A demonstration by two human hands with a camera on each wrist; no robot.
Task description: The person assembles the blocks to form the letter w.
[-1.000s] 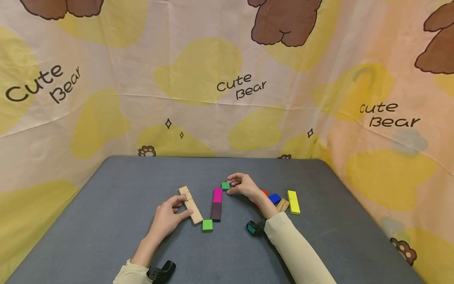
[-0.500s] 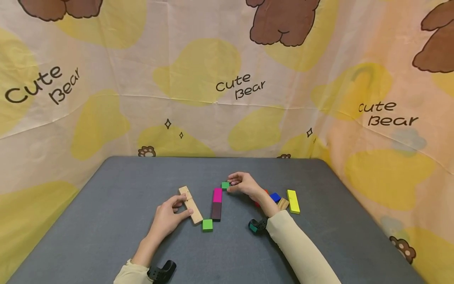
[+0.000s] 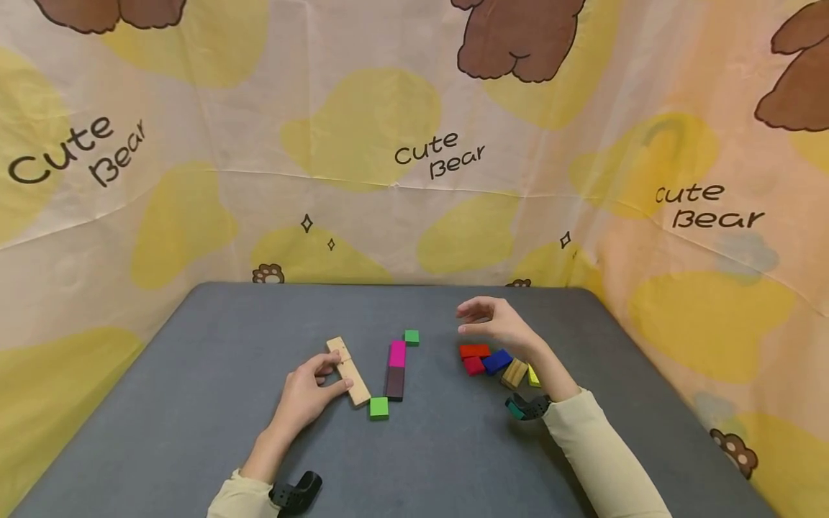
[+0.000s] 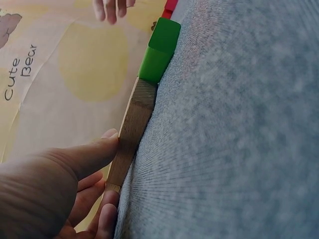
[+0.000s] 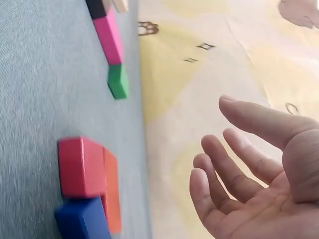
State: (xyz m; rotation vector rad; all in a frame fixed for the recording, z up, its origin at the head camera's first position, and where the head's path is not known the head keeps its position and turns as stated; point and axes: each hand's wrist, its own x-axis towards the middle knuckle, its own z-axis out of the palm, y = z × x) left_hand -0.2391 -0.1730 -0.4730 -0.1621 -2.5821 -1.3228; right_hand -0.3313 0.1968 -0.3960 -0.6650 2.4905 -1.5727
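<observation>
My left hand (image 3: 309,392) touches a line of two plain wooden blocks (image 3: 357,392) from their left side. The left wrist view shows the thumb tip at the upper edge of the nearer block and the fingertips beside the farther one. At the line's near end sits a light green cube (image 3: 378,409). A dark purple block (image 3: 394,384) and a magenta block (image 3: 397,354) run away from it, up to a darker green cube (image 3: 411,337). My right hand (image 3: 495,321) hovers above the coloured blocks on the right, its fingers loosely bent and holding nothing.
Below the right hand lie an orange-red block (image 3: 475,351), a red block (image 3: 474,366), a blue block (image 3: 498,361) and a striped wooden block (image 3: 514,374). A yellow block (image 3: 534,377) is partly hidden by the right forearm. The grey table (image 3: 259,309) meets a printed cloth (image 3: 363,237).
My right hand has left the far green cube and moved right and up over the coloured blocks, uncovering the red ones and covering part of the yellow one. My left hand stays put.
</observation>
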